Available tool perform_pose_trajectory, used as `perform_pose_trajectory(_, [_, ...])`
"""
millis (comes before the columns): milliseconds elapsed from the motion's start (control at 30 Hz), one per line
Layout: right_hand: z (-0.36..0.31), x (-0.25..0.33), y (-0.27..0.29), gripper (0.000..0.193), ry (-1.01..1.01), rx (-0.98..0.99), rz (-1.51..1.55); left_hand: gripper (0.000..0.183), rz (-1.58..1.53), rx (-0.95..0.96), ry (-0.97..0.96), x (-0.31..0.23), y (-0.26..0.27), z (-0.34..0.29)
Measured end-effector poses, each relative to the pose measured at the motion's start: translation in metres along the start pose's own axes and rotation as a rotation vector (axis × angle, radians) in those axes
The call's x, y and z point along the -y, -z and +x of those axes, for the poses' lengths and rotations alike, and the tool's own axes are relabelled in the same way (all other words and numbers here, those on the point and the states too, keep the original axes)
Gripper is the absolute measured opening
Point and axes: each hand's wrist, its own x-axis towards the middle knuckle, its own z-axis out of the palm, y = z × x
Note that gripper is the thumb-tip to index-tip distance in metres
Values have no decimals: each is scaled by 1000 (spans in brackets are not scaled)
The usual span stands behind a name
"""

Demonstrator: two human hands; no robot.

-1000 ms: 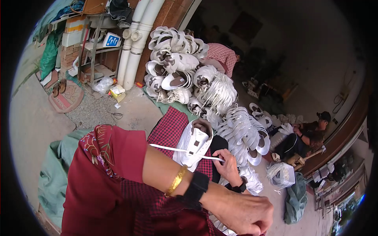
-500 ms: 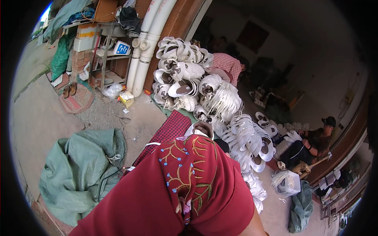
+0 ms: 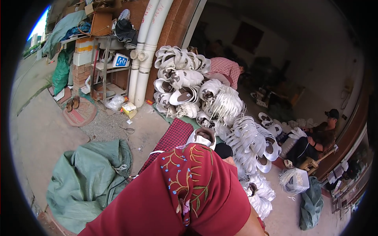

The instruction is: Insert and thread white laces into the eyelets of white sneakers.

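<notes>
Neither of my hands shows; my red embroidered garment (image 3: 157, 196) fills the lower middle and hides them. Part of my bare right arm (image 3: 252, 226) comes in at the lower edge. Just beyond the garment's embroidered part lies a white shoe upper (image 3: 201, 137) with a brown lining. A rounded black thing (image 3: 223, 150) and a bit of skin sit beside it, too covered to make out. Red-and-black checked cloth (image 3: 173, 137) spreads on the left of the shoe upper. Stacked white shoe uppers (image 3: 248, 137) lie to the right.
More white uppers (image 3: 185, 78) are piled against white pipes (image 3: 145, 59). A crumpled green tarp (image 3: 90, 181) lies at left. One person in a patterned top (image 3: 224, 69) bends over behind the pile; another in a black cap (image 3: 332, 114) sits at right, near a white bin (image 3: 295, 181).
The view has shifted, so the surroundings sit lower in the picture. More of the white shoe upper, the black thing and the lower right stack shows beyond my garment.
</notes>
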Motion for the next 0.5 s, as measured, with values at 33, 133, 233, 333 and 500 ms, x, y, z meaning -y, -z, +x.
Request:
perform_pose_trajectory(33, [0,0,-1,11,-8,-7,-20,25,27,-21,18,-2,4,-6])
perform_pose_trajectory(133, [0,-4,-5,10,-47,-18,5,25,83,-71,81,-10,16,-20])
perform_pose_trajectory(233, [2,-11,-9,13,5,-40,-4,25,113,-99,116,-17,22,-31])
perform_pose_trajectory(333, [6,-15,-12,12,-148,42,181,24,118,-115,130,-20,24,-35])
perform_pose_trajectory(500, [2,-7,-9,8,-9,-22,-12,24,106,-104,104,-19,17,-34])
